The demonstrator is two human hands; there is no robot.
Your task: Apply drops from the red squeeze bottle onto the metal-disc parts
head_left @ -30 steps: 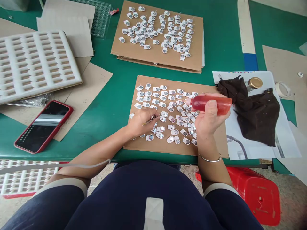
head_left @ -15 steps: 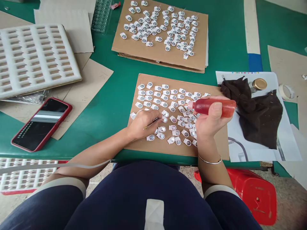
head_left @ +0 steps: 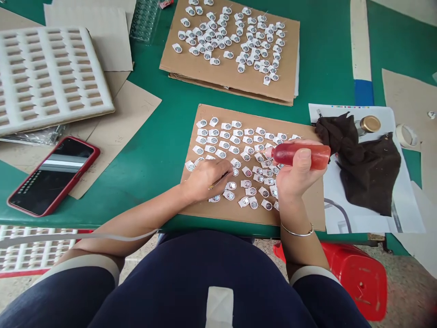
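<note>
My right hand [head_left: 296, 175] is wrapped round a squeeze bottle [head_left: 300, 155] of red liquid, held tilted on its side above the near cardboard sheet [head_left: 307, 214]. The bottle's narrow nozzle points left, over small round metal pieces [head_left: 253, 202] stuck on white tabs in loose rows. Low on the same sheet, my left hand [head_left: 206, 178] pinches a thin dark stick-like tool [head_left: 220, 180] with a gold-coloured part. Its fingertips are beside a piece near the middle; the tool's working tip is hidden. A few pieces near the left hand look reddish.
A second cardboard stack [head_left: 211, 77] with similar pieces lies farther back. To the left are a red-cased phone [head_left: 54, 175] and a white slotted tray [head_left: 54, 77]. Dark cloth [head_left: 372, 168] and a gold-lidded jar [head_left: 370, 123] sit right; a red stool [head_left: 362, 278] stands below.
The view has shifted slightly. My right hand and the bottle have moved a little left, and my left hand slightly down and right. Both grips look the same.
</note>
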